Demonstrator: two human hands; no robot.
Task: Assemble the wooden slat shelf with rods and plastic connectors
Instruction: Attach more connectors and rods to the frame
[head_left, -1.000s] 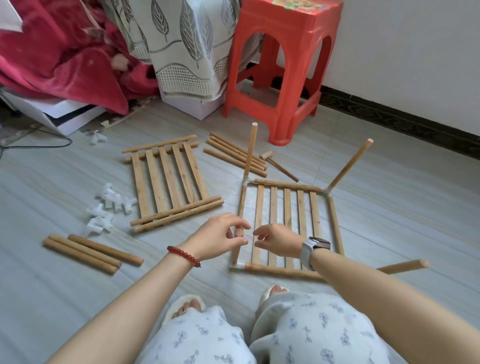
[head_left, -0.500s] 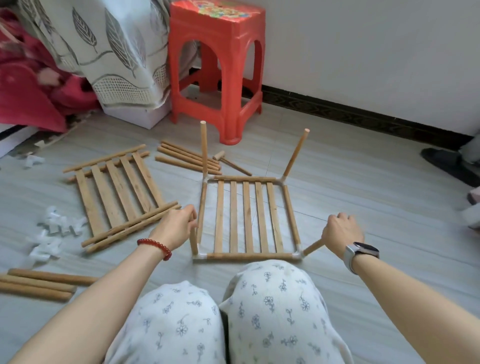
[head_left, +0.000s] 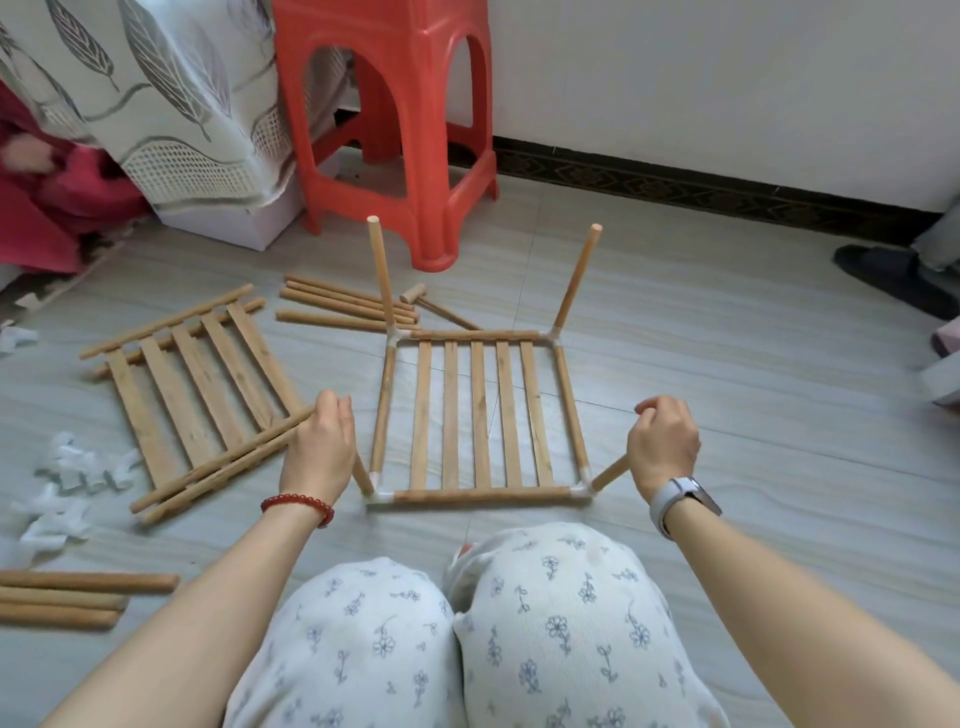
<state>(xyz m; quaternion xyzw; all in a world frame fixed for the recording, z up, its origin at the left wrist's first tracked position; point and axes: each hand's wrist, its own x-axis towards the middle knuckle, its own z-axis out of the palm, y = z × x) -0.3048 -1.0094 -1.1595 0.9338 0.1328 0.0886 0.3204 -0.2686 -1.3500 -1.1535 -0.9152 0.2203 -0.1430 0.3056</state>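
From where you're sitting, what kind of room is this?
Probably a bedroom or living space in a home. There is a leaf-patterned bedcover hanging over a bed's edge, a red plastic stool on a tiled floor, and a black slipper by the wall.

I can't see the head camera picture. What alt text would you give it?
Seen from above, a seated person's left hand and right hand each grip a near corner rod of a slat panel lying on the floor, with two more rods standing up at its far corners. A second panel, loose rods and white connectors lie to the left, a red stool behind.
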